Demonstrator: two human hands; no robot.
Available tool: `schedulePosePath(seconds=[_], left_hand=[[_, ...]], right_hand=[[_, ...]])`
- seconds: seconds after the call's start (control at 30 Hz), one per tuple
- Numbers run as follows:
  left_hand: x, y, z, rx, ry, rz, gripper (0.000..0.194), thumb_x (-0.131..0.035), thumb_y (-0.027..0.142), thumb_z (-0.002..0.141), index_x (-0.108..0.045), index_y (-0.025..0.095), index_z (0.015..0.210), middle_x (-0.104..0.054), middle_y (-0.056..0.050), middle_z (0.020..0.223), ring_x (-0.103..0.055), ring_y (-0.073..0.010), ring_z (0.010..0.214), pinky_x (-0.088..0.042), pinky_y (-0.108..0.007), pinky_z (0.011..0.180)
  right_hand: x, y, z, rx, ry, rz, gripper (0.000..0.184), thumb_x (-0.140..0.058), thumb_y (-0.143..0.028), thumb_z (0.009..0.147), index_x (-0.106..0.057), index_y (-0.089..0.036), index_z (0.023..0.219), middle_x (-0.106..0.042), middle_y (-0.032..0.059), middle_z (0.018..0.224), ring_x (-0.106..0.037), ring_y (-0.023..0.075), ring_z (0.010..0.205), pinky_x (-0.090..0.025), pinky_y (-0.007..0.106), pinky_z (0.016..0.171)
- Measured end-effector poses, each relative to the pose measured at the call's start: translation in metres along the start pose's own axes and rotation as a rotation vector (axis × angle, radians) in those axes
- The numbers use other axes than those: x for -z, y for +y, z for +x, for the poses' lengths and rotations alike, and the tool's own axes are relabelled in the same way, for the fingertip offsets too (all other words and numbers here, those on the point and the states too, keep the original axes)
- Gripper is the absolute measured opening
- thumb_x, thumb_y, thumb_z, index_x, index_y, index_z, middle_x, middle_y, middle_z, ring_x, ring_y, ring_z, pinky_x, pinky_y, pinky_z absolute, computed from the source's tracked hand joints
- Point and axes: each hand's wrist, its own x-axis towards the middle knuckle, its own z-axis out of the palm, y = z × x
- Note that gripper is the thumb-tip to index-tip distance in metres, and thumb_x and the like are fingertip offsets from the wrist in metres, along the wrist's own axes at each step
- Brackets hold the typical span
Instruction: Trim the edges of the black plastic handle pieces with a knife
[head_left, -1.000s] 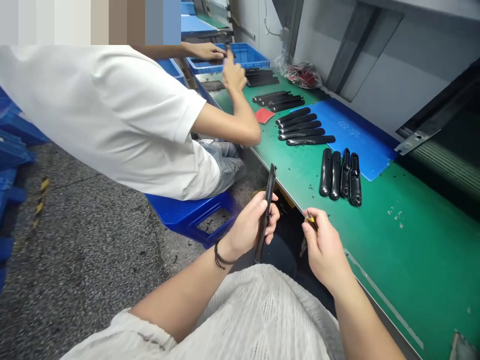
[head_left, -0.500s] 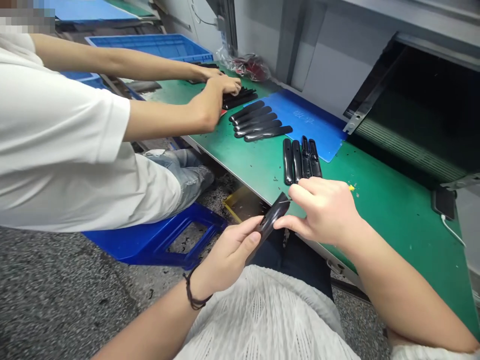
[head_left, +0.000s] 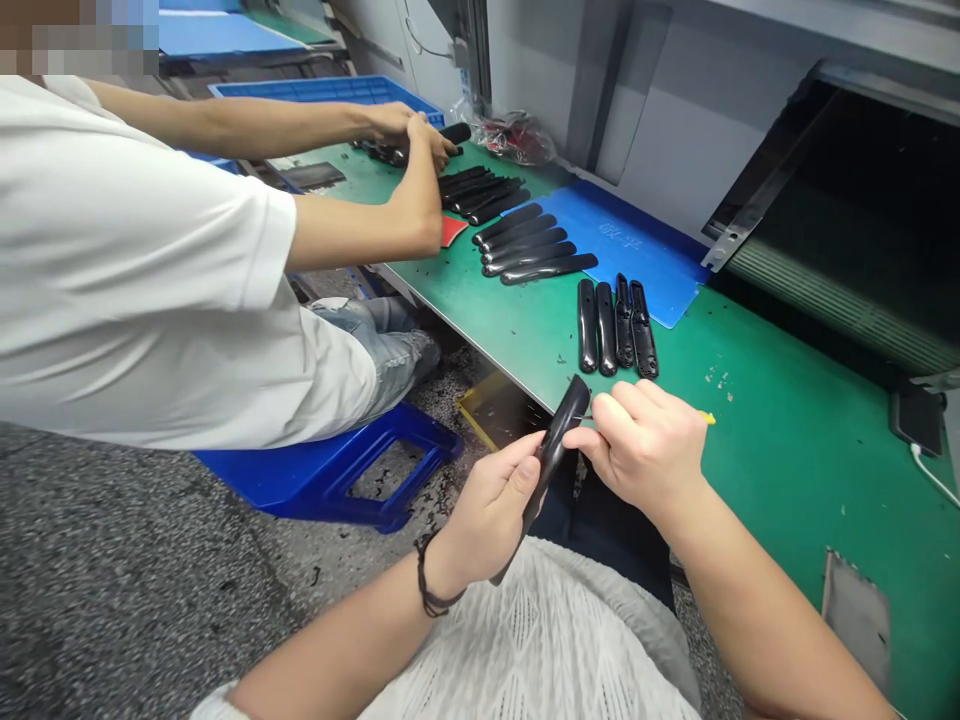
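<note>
My left hand [head_left: 499, 500] grips a long black plastic handle shell [head_left: 559, 425], slanting up and away over the table's front edge. My right hand [head_left: 649, 435] is closed round a thin tool with a yellow end [head_left: 707, 417]; most of it is hidden in the fist. The tool's narrow metal tip meets the edge of the shell near its upper end. Just beyond my hands, several like shells [head_left: 606, 328] lie side by side on the green table [head_left: 780, 430]. Two show their smooth outside and two their hollow inside.
On the left, a co-worker's hands [head_left: 424, 135] handle black pieces. Between us lie more black shells [head_left: 536, 245], beside a blue sheet [head_left: 637, 245]. A phone with a white cable [head_left: 916, 420] and a grey plate [head_left: 855, 615] are at right. A blue stool [head_left: 330, 475] stands below.
The view has shifted slightly. The shell in my left hand points up more steeply, and my right hand has moved along its edge. The co-worker's hands have drawn back to the left.
</note>
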Motion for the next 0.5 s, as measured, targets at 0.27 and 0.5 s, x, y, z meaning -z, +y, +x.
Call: schedulePosePath(seconds=[0.27,0.5], left_hand=[[-0.003,0.012,0.011,0.057,0.083,-0.054,0.050,-0.055,0.059,0.100,-0.076,0.015,0.109,-0.048,0.002,0.054,-0.041,-0.0125,0.051,-0.032,-0.024,0.048],[0.004,0.018,0.020,0.030,0.152,-0.072,0.049,-0.058,0.056,0.099,-0.079,0.015,0.117,-0.052,0.001,0.060,-0.040,-0.0113,0.055,-0.037,-0.025,0.055]], right_hand=[[-0.010,-0.026,-0.013,-0.060,-0.087,0.112,0.057,-0.043,-0.067,0.103,-0.051,-0.022,0.069,-0.050,0.0012,0.063,-0.037,0.0158,0.060,-0.022,0.034,0.057],[-0.016,-0.044,-0.019,-0.038,-0.144,0.206,0.059,-0.044,-0.072,0.099,-0.056,-0.021,0.073,-0.054,0.0017,0.066,-0.040,0.0158,0.061,-0.024,0.034,0.057]])
